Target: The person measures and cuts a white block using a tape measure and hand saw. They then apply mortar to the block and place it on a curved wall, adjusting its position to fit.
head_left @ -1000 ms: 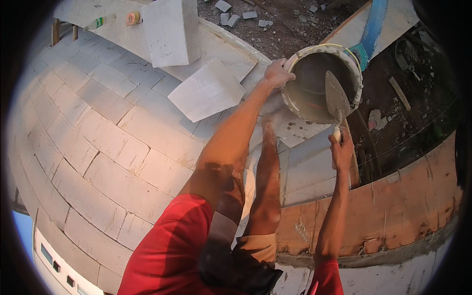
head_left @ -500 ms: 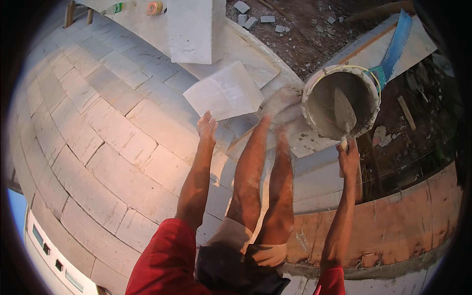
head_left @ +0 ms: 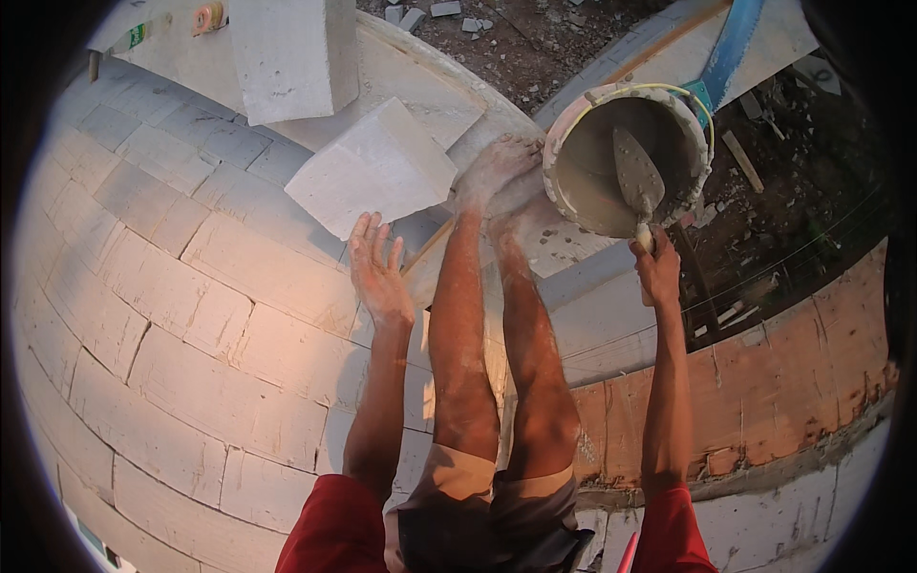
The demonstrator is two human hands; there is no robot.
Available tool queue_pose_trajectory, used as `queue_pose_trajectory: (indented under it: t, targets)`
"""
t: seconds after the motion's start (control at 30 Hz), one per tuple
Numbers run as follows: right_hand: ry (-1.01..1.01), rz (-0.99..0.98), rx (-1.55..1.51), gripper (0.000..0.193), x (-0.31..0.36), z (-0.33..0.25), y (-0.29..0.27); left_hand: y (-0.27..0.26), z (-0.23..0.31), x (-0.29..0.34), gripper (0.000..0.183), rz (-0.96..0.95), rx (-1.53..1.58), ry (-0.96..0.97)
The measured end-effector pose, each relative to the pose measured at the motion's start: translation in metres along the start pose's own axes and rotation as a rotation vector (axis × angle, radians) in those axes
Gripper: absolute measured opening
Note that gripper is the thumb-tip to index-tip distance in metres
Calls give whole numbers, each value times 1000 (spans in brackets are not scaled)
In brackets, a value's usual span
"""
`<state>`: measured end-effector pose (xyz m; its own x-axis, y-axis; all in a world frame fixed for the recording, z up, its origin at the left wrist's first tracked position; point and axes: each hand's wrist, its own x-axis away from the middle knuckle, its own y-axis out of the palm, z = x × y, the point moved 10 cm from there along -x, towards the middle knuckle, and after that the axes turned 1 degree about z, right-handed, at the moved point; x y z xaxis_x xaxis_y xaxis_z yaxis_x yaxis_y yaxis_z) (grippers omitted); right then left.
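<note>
My right hand is closed round the handle of a trowel, whose pointed blade lies inside a round bucket. Grey wet mortar coats the blade and the inside of the bucket. My left hand has its fingers spread and holds nothing. Its fingertips are close to the near edge of a tilted white block; whether they touch it I cannot tell. Beyond that block, a taller white block stands upright on a pale board. My bare feet rest between the tilted block and the bucket.
A wall of pale blocks curves along the left. A blue handsaw lies behind the bucket. At far left are a bottle and an orange round item. A reddish-brown panel runs along the right, with rubble below.
My left hand has drawn back from the tilted block's near corner, and its fingers have spread. The whole view has shifted. The trowel stays in the bucket, held by my right hand.
</note>
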<state>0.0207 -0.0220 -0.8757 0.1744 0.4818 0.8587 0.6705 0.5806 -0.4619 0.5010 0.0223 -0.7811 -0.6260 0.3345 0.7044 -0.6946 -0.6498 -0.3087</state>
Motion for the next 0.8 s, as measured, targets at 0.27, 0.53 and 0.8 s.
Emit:
queue_pose_trajectory:
  t: [0.27,0.53,0.8]
  targets:
    - [45,41,93,50,-6,-8,7,87,327,238,48,-439,414,1519]
    - [-37,128,91,59,-1,-18,24,97,337,255,49,-330,203,1506]
    - [-43,212,109,65,22,-17,23,109,355,265,51,-290,140,1560]
